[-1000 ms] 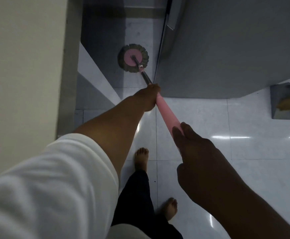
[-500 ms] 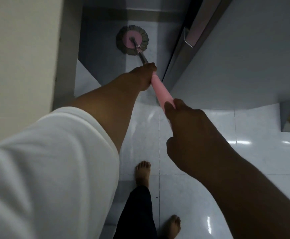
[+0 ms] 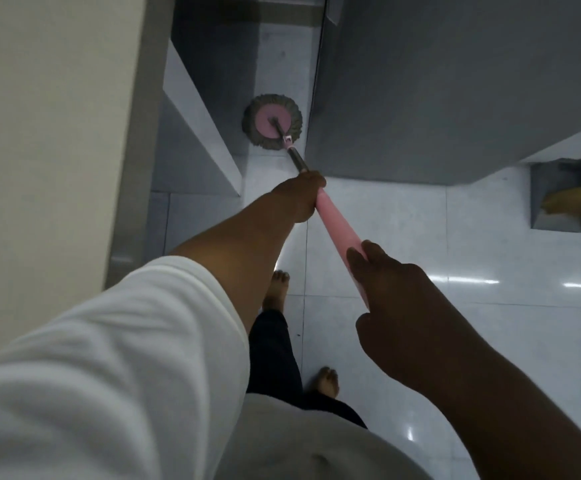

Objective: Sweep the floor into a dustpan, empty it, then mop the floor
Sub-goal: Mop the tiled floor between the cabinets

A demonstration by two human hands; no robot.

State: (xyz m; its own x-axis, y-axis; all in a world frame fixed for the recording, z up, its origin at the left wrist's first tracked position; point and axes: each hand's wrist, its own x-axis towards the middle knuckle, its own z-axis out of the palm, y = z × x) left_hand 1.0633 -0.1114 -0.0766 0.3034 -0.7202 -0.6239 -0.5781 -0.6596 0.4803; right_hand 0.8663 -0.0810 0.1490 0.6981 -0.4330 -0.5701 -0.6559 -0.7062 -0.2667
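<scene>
down on the white tiled floor (image 3: 403,216), the mop head (image 3: 272,121) lies flat just beside a grey panel (image 3: 455,81). the left hand (image 3: 299,199) grips the pink handle (image 3: 337,223) at its lower end; the right hand (image 3: 396,306) curls round it higher up, hands apart.

Between the left hand (image 3: 301,195) and the right hand (image 3: 396,306) the mop handle (image 3: 337,223) is plain pink; past the left hand it turns silver-grey. The mop head (image 3: 272,121) is a pink disc ringed with grey-brown fringe. Below the hands the floor (image 3: 403,237) is glossy white tile with thin grey lines. Right of both hands, the dustpan (image 3: 555,188) is grey.
</scene>
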